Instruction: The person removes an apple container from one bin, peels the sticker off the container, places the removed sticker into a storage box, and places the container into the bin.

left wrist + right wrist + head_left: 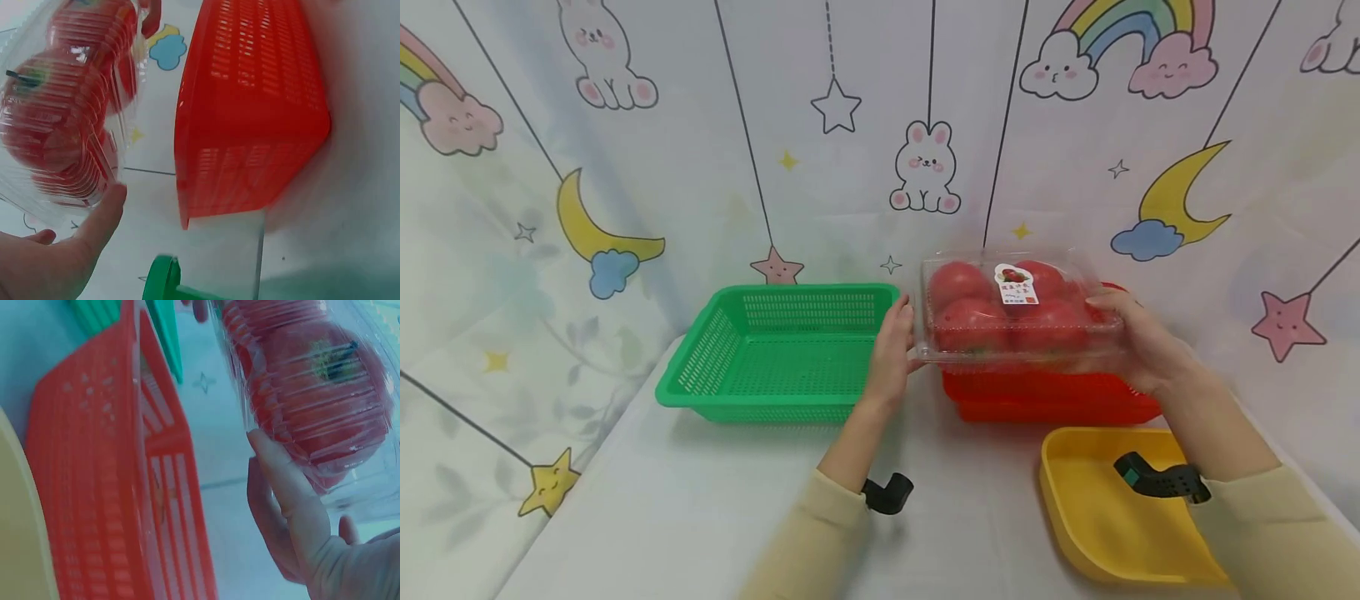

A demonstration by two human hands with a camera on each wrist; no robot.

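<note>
A clear plastic box of tomatoes [977,323] with a white label is held up in the air above the red basket [1052,400]. My right hand [1138,337] grips its right end, with fingers under the box. At the left end, my left hand [891,350] holds the box's edge, the fingers fairly straight along its side. Seen from below in the left wrist view, the tomato box [56,119] shows a ridged bottom, and stems appear through the plastic. The right wrist view also has the tomato box [325,394] over the fingers. The basket's inside is mostly hidden.
A green basket [775,408] with nothing in it stands left of the red one. In front at the right is a yellow tray [1120,533], partly covered by my right forearm. A patterned cloth backdrop [850,183] rises behind the white table [715,508].
</note>
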